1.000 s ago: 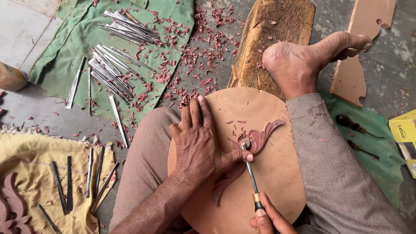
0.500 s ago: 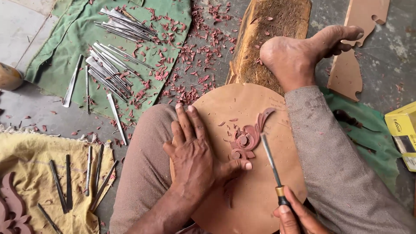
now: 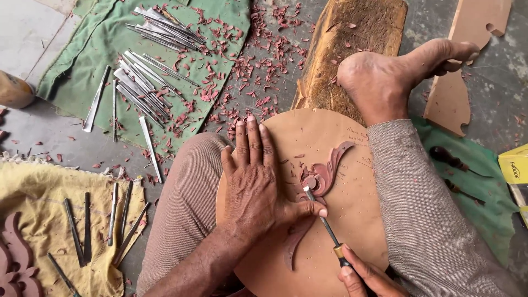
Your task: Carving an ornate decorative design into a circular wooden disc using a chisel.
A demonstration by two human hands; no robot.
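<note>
Our left hand (image 3: 256, 187) lies flat and open on the round board (image 3: 352, 220), thumb beside the chisel (image 3: 324, 225) gripped in our right hand (image 3: 366, 278).

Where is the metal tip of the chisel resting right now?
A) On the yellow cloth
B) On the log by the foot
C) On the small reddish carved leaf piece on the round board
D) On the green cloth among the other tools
C: the chisel, held by the right hand, has its tip on the reddish carved piece atop the round board, beside the left hand's thumb.
</note>
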